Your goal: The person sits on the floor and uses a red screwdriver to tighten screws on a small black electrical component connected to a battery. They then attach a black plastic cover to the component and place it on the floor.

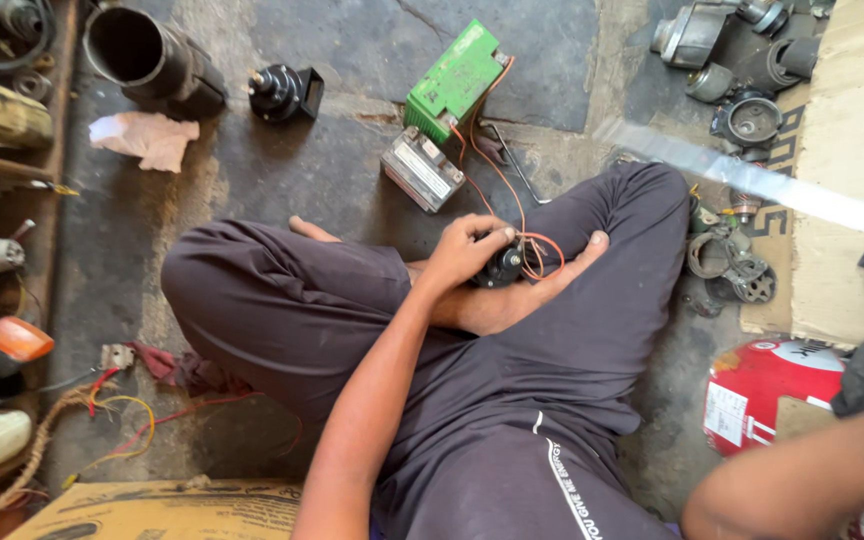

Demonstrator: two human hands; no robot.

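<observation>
Person sits cross-legged on the stone floor; left hand (pixel 467 250) curls its fingers over a small round black component (pixel 501 267) with thin orange wires (pixel 542 245), which rests in the open, upturned right hand (pixel 542 285) over the lap. Wires run up to a green rectangular battery (pixel 455 80) and a grey boxy battery with pale label (pixel 422 168) lying just beside it. Red rounded container with white label (pixel 757 390) stands at right; brown cardboard box (pixel 167 510) at bottom left.

Bright, even daylight, soft shadows (motion-blurred streak at upper right)
</observation>
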